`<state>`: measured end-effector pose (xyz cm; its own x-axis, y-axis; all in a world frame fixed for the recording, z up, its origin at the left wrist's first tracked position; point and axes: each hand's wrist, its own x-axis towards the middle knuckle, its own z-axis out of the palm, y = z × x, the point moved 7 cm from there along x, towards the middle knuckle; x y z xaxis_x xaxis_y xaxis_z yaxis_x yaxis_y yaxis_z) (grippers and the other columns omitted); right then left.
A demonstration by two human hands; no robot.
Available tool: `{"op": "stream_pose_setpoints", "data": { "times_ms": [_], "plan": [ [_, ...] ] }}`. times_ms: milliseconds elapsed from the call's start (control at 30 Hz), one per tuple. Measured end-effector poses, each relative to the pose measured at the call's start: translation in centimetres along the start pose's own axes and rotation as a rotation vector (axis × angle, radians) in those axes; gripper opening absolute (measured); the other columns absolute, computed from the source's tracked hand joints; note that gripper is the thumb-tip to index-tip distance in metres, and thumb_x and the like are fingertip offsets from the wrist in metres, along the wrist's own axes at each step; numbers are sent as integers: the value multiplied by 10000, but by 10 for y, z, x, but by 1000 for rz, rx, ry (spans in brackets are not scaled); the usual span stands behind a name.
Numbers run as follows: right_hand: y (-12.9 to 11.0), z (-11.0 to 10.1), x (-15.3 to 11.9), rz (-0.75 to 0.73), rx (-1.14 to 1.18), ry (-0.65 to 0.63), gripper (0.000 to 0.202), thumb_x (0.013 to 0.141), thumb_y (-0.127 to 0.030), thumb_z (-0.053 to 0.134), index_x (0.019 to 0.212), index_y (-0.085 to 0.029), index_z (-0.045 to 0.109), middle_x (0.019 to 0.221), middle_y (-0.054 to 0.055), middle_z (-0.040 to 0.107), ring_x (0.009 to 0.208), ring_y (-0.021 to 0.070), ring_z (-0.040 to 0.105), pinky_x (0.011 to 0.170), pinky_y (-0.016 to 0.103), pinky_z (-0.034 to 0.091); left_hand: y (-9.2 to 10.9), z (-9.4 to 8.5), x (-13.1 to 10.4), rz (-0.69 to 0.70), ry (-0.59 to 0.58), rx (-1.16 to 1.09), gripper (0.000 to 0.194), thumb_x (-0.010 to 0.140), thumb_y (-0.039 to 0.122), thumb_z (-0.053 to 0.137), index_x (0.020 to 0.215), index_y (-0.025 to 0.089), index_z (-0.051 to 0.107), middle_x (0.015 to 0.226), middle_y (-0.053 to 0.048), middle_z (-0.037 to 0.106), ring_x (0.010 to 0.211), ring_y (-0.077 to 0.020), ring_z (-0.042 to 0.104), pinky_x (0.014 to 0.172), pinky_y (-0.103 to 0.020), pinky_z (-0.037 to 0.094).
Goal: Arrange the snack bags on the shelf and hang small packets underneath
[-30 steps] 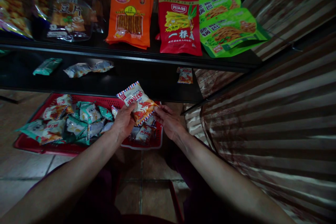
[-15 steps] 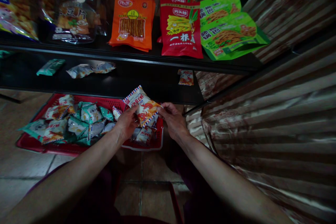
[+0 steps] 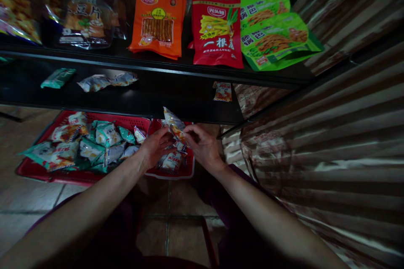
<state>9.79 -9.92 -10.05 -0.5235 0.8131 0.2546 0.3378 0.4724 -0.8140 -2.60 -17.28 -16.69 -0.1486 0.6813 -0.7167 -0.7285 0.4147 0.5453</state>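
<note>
A small white and orange snack packet (image 3: 175, 124) is tilted above the right part of a red basket (image 3: 189, 168). My right hand (image 3: 203, 145) grips its lower right edge between thumb and fingers. Just left of the packet, my left hand (image 3: 157, 146) has its fingers spread, close to the packet; whether a fingertip touches it is hard to tell. Beneath the hands, more white packets (image 3: 172, 161) lie in the basket. To the left, a red basket section (image 3: 34, 172) holds several green packets (image 3: 107, 134) and orange and white packets (image 3: 65, 154).
A black shelf (image 3: 176, 103) holds a green packet (image 3: 58, 78), silver packets (image 3: 107, 81) and one small packet (image 3: 222, 91). Above it stand orange bags (image 3: 158, 25), red bags (image 3: 217, 33) and green bags (image 3: 274, 42). Draped striped cloth (image 3: 331, 134) hangs at the right.
The packet has turned from facing me to a steeper, edge-on tilt. My left hand has loosened from it and its fingers have spread. My right hand has kept its hold.
</note>
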Motion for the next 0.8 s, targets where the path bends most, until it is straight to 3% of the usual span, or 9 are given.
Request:
{"op": "stream_pose_setpoints", "data": {
  "times_ms": [300, 500, 667, 800],
  "plan": [
    [-25, 17, -12, -362, -371, -121, 208, 904, -192, 472, 901, -238, 674, 897, 51, 652, 845, 166, 567, 784, 280, 448, 1, 5, 1, 54, -77, -57, 188, 800, 336, 640, 894, 176, 613, 852, -71, 659, 777, -184, 632, 732, -347, 523],
    [-38, 36, -26, -553, -482, -178, 178, 884, -152, 517, 893, -240, 671, 837, 22, 642, 814, 156, 543, 776, 284, 448, 8, 16, -5, 178, -154, -89, 274, 663, 151, 739, 892, 162, 588, 787, -15, 655, 672, -113, 601, 627, -227, 473],
    [-45, 45, -36, -646, -527, -164, 152, 866, -131, 531, 845, -211, 659, 829, 30, 645, 829, 174, 545, 749, 296, 459, 6, 14, -4, 216, -124, -74, 415, 565, 74, 752, 930, 146, 568, 791, -7, 664, 709, -129, 624, 681, -247, 477],
    [-52, 46, -39, -670, -488, -246, 141, 893, -190, 510, 885, -205, 650, 867, 40, 658, 863, 174, 570, 780, 299, 467, 5, 9, -4, 226, -107, 12, 484, 563, 84, 733, 1011, 152, 563, 826, -17, 678, 734, -146, 638, 701, -263, 475]
  ]
}}
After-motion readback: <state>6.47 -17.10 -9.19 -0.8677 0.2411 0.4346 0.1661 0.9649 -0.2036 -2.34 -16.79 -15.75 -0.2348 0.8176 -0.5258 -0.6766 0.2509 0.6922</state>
